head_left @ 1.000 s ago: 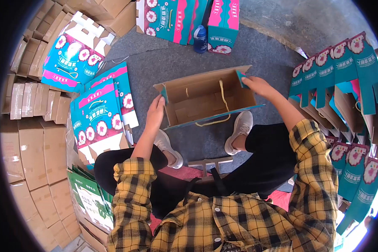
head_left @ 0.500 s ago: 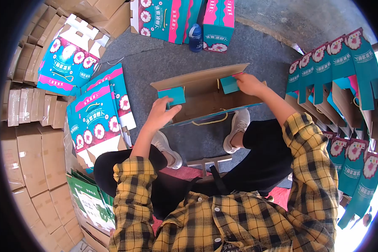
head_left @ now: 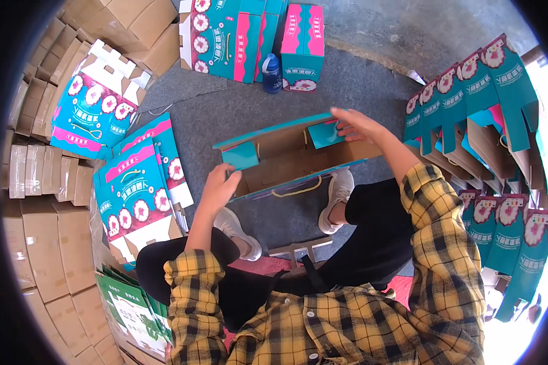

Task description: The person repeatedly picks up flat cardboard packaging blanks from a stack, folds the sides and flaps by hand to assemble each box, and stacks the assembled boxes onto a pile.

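Observation:
A teal cardboard gift box stands on the floor between my feet, its top uncovered and its brown inside showing. Two small end flaps, the left flap and the right flap, are folded inward. The long far flap tilts over the opening with its teal outer side up. A yellow cord handle hangs on the near side. My left hand is at the box's left end, thumb and fingers apart. My right hand has its fingers outstretched at the far flap's right end, beside the right flap.
Printed teal cartons lie stacked at left, with brown boxes piled behind. A blue bottle stands by a closed pink-and-teal box. Rows of partly folded teal cartons line the right.
The long far flap has tipped inward from showing its brown inner side. My right hand has moved from the right end flap to the far flap; my left has drawn off the left flap.

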Demonstrator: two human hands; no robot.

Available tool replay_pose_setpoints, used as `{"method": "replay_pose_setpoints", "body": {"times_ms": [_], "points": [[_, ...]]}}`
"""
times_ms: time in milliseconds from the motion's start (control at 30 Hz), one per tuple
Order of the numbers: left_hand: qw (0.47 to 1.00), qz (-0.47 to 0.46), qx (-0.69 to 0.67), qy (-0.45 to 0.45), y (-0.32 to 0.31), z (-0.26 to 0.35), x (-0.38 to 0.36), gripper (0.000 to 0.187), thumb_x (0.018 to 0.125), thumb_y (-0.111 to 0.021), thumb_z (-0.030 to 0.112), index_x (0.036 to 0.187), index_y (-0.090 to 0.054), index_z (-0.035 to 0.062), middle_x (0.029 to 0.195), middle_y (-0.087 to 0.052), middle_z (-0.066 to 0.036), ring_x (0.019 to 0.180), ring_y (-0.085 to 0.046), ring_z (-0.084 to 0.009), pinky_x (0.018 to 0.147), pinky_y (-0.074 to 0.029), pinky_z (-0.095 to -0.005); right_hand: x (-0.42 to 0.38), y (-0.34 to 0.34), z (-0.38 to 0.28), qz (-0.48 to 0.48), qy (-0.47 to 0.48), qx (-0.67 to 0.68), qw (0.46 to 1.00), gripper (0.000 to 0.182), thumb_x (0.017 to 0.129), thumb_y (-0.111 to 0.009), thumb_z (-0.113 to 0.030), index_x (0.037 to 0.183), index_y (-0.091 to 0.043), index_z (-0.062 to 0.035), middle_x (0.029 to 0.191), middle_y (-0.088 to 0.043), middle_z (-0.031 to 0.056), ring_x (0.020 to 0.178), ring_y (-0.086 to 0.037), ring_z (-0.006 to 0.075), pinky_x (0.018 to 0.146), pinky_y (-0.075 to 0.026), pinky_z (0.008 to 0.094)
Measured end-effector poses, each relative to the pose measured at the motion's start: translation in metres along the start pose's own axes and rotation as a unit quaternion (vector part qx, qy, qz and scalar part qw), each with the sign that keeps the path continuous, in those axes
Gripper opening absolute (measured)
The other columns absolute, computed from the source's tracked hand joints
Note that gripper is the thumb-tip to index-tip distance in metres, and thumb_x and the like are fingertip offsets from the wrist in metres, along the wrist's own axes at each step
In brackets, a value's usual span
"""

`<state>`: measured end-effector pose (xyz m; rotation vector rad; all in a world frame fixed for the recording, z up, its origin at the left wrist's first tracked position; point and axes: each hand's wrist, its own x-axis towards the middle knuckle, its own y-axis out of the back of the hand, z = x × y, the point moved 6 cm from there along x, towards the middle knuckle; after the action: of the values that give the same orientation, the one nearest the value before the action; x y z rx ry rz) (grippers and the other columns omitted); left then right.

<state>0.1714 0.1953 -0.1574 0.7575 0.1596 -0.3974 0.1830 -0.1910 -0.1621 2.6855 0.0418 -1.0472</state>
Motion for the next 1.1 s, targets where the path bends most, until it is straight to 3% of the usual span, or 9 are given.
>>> {"method": "replay_pose_setpoints", "body": {"times_ms": [100,167,200,267,333,500,733,900,1100], "points": [[0.998,0.046,0.015,0.028,0.009,-0.016,-0.009,0.042,0.088,-0.05,0.031,0.108,-0.058,-0.0045,0.11,-0.059,-0.027,0.104,-0.058,-0.0352,0.089,-0.044,-0.0406,0.01,0.004,0.01,-0.011,0.059,-0.055,0.997,0.097,0.07,-0.067,-0.067,0.139,-0.04,-0.0052,0.132,-0.043,0.0234,0.119,-0.049,0.0325,0.099,-0.041,0.0429],[0.998,0.034,-0.014,0.041,0.012,-0.02,-0.012,0.04,0.089,-0.049,0.03,0.109,-0.058,-0.0042,0.108,-0.06,-0.026,0.104,-0.058,-0.0352,0.089,-0.044,-0.0405,0.01,0.003,0.003,0.019,0.158,-0.406,0.9,0.087,0.068,-0.077,-0.051,0.137,-0.043,-0.0103,0.13,-0.045,0.0195,0.12,-0.048,0.0327,0.099,-0.043,0.0405],[0.998,0.026,-0.042,0.047,0.01,-0.02,-0.013,0.039,0.089,-0.048,0.028,0.109,-0.058,-0.0039,0.107,-0.061,-0.025,0.103,-0.059,-0.0352,0.089,-0.044,-0.0403,0.008,0.003,0.011,0.02,0.15,-0.406,0.901,0.087,0.068,-0.077,-0.051,0.137,-0.043,-0.0103,0.13,-0.045,0.0195,0.12,-0.048,0.0327,0.099,-0.043,0.0405],[0.998,0.04,-0.041,0.026,0.007,-0.018,-0.013,0.038,0.09,-0.047,0.028,0.111,-0.058,-0.003,0.104,-0.062,-0.025,0.1,-0.06,-0.0356,0.088,-0.044,-0.0399,-0.007,-0.017,-0.007,0.098,0.23,-0.55,0.797,0.082,0.066,-0.08,-0.042,0.135,-0.046,-0.0137,0.127,-0.047,0.0152,0.12,-0.047,0.0323,0.097,-0.045,0.0388],[0.993,0.092,-0.009,-0.068,0.012,-0.002,-0.013,0.039,0.092,-0.047,0.03,0.111,-0.058,-0.0024,0.1,-0.063,-0.025,0.097,-0.061,-0.0361,0.087,-0.045,-0.0406,-0.007,-0.027,-0.015,0.109,0.246,-0.579,0.77,0.085,0.063,-0.083,-0.038,0.134,-0.046,-0.0113,0.126,-0.049,0.0118,0.118,-0.048,0.0313,0.096,-0.045,0.0408],[0.999,0.018,-0.037,-0.006,0.008,0.004,-0.002,0.052,0.097,-0.042,0.045,0.114,-0.059,-0.0018,0.102,-0.064,-0.02,0.101,-0.059,-0.0328,0.089,-0.043,-0.0388,0.005,-0.041,-0.015,0.085,0.252,-0.647,0.715,0.083,0.062,-0.084,-0.038,0.13,-0.046,-0.0077,0.119,-0.052,0.0098,0.115,-0.049,0.0298,0.091,-0.047,0.0403],[0.991,0.012,-0.053,0.121,-0.007,-0.025,0.008,0.085,0.087,-0.047,0.064,0.131,-0.044,-0.0086,0.121,-0.055,-0.031,0.119,-0.052,-0.0372,0.1,-0.04,-0.0388,0.005,-0.051,-0.01,0.132,0.257,-0.652,0.701,0.08,0.062,-0.084,-0.036,0.126,-0.047,-0.0076,0.116,-0.052,0.0094,0.112,-0.05,0.0298,0.088,-0.048,0.0399],[0.993,-0.034,0.1,0.055,-0.034,-0.036,0.015,0.102,0.076,-0.067,0.057,0.135,-0.02,-0.0116,0.115,-0.058,-0.031,0.106,-0.06,-0.0403,0.091,-0.047,-0.041,0.007,-0.05,-0.01,0.128,0.23,-0.655,0.708,0.084,0.062,-0.084,-0.036,0.13,-0.044,-0.0081,0.119,-0.051,0.0096,0.113,-0.05,0.0303,0.088,-0.049,0.0381],[0.995,-0.017,0.085,0.046,-0.036,-0.049,0.015,0.09,0.076,-0.071,0.05,0.128,-0.031,-0.0106,0.111,-0.059,-0.031,0.104,-0.06,-0.0409,0.09,-0.047,-0.0422,0.002,-0.019,-0.028,0.102,0.248,-0.61,0.746,0.064,0.074,-0.074,-0.039,0.125,-0.051,-0.0066,0.12,-0.056,0.0116,0.111,-0.056,0.0294,0.089,-0.049,0.0388]]}}
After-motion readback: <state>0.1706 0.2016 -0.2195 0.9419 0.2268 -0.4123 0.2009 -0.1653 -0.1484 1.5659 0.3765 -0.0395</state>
